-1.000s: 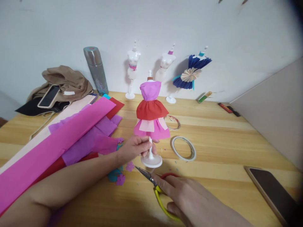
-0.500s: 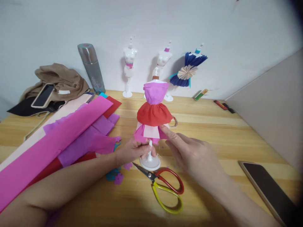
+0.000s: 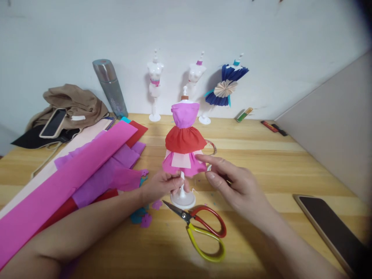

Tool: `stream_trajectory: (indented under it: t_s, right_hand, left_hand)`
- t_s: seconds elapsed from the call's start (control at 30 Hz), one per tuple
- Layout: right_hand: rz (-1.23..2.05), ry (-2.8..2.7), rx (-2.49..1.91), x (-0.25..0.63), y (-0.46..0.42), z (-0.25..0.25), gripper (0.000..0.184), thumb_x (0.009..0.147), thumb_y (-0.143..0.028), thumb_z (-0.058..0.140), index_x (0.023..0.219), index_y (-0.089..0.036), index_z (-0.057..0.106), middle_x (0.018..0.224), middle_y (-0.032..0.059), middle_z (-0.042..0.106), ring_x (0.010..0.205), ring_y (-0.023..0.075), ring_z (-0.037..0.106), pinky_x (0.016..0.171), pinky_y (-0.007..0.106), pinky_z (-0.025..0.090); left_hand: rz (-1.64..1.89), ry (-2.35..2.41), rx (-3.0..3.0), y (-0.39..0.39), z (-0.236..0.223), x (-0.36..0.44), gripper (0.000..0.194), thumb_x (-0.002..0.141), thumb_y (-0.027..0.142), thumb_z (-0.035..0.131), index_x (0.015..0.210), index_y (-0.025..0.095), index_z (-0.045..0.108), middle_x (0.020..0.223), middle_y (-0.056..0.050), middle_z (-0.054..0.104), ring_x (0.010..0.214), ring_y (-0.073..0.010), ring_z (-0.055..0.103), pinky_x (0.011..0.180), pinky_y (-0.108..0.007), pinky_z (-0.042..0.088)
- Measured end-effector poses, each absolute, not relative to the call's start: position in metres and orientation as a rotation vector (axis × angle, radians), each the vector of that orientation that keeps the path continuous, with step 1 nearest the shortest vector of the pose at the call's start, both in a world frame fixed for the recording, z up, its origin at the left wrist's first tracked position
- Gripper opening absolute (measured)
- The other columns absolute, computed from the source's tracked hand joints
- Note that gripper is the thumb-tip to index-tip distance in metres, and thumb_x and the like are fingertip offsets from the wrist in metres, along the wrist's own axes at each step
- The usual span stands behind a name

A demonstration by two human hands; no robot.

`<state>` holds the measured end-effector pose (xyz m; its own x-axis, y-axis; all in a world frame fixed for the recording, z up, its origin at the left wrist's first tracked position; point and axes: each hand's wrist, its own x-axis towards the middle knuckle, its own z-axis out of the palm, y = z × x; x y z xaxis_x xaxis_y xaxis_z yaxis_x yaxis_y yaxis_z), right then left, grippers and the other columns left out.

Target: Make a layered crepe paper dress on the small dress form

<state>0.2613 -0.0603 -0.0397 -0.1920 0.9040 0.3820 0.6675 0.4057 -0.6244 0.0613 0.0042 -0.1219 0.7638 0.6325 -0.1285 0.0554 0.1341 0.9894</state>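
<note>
A small white mannequin [image 3: 182,190] stands on its round base in front of me, wearing a paper dress [image 3: 185,140] with a purple top, a red gathered layer and a pink skirt with pale pink panels. The fingers of my left hand [image 3: 165,183] are wrapped round the mannequin's stem, just under the hem. My right hand [image 3: 238,186] is at the skirt's right side, index finger stretched out at the pale panel and thumb apart below; I cannot tell whether the fingertip touches. Scissors [image 3: 186,217] with one red and one yellow handle lie in front of the base, blades slightly parted.
Coloured paper sheets [image 3: 87,166] and paper scraps [image 3: 146,220] lie on the left, near a flask [image 3: 112,89] and brown cloth [image 3: 75,100]. Other mannequins [image 3: 155,83] line the wall, one in a blue dress [image 3: 228,85]. A phone [image 3: 325,228] lies at right.
My right hand has shifted slightly right, away from the red layer's edge, and its thumb has opened from the index finger. The dress's upper part leans a little further left. My left hand keeps its hold.
</note>
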Motion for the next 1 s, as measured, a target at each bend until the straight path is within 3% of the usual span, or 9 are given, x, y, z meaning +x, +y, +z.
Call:
stream_trajectory:
  t_s: [0.1, 0.2, 0.37, 0.5, 0.7, 0.87, 1.0]
  right_hand:
    - [0.433, -1.837, -1.344, 0.265, -0.061, -0.043, 0.018, 0.093, -0.023, 0.053, 0.099, -0.018, 0.07, 0.063, -0.0009, 0.065, 0.049, 0.0124, 0.054, 0.044, 0.024, 0.039]
    - [0.435, -1.78, -1.362, 0.269, -0.059, -0.047, 0.015, 0.091, -0.025, 0.056, 0.085, -0.021, 0.069, 0.059, -0.0017, 0.063, 0.048, 0.0137, 0.053, 0.045, 0.026, 0.04]
    - [0.353, -1.814, -1.369, 0.272, -0.059, -0.049, 0.014, 0.091, -0.024, 0.056, 0.085, -0.021, 0.068, 0.058, -0.0012, 0.062, 0.047, 0.0142, 0.052, 0.044, 0.026, 0.039]
    - [0.173, -1.924, -1.356, 0.272, -0.058, -0.052, 0.008, 0.09, -0.026, 0.059, 0.084, -0.02, 0.06, 0.055, -0.0048, 0.051, 0.043, 0.0113, 0.046, 0.041, 0.024, 0.036]
    - [-0.313, -2.03, -1.31, 0.269, -0.051, -0.07, 0.028, 0.092, -0.044, 0.06, 0.1, -0.019, 0.051, 0.071, 0.0022, 0.059, 0.048, 0.0142, 0.05, 0.044, 0.027, 0.04]
    - [-0.41, -1.936, -1.27, 0.265, -0.05, -0.077, 0.011, 0.089, -0.019, 0.06, 0.097, -0.021, 0.053, 0.069, 0.0005, 0.058, 0.05, 0.0138, 0.051, 0.045, 0.026, 0.038]
    - [-0.406, -1.886, -1.211, 0.263, -0.051, -0.079, 0.015, 0.086, -0.011, 0.06, 0.089, -0.024, 0.053, 0.067, -0.0004, 0.055, 0.054, 0.0158, 0.055, 0.048, 0.027, 0.042]
  left_hand:
    - [0.475, 0.613, 1.343, 0.004, -0.121, 0.062, 0.059, 0.078, 0.069, 0.058, 0.081, 0.011, 0.069, 0.068, -0.002, 0.06, 0.052, -0.0061, 0.042, 0.051, -0.021, 0.029]
    - [0.501, 0.595, 1.267, 0.004, -0.121, 0.064, 0.061, 0.075, 0.069, 0.063, 0.094, 0.012, 0.07, 0.07, -0.002, 0.064, 0.05, -0.005, 0.041, 0.05, -0.02, 0.028]
    - [0.523, 0.589, 1.203, 0.004, -0.121, 0.065, 0.066, 0.072, 0.069, 0.067, 0.105, 0.011, 0.07, 0.072, -0.003, 0.066, 0.049, -0.0044, 0.043, 0.049, -0.02, 0.027]
    - [0.526, 0.576, 1.18, 0.004, -0.122, 0.064, 0.065, 0.073, 0.068, 0.068, 0.105, 0.012, 0.07, 0.073, -0.003, 0.067, 0.049, -0.0041, 0.043, 0.049, -0.02, 0.028]
    - [0.497, 0.541, 1.184, 0.004, -0.122, 0.063, 0.057, 0.076, 0.065, 0.066, 0.097, 0.012, 0.069, 0.074, -0.004, 0.067, 0.049, -0.0042, 0.044, 0.048, -0.019, 0.028]
    - [0.473, 0.51, 1.197, 0.004, -0.123, 0.064, 0.059, 0.076, 0.065, 0.066, 0.101, 0.011, 0.068, 0.074, -0.002, 0.066, 0.048, -0.0035, 0.043, 0.048, -0.019, 0.028]
    - [0.483, 0.567, 1.2, 0.004, -0.122, 0.065, 0.054, 0.077, 0.06, 0.065, 0.102, 0.012, 0.067, 0.076, -0.002, 0.066, 0.049, -0.0035, 0.042, 0.048, -0.019, 0.028]
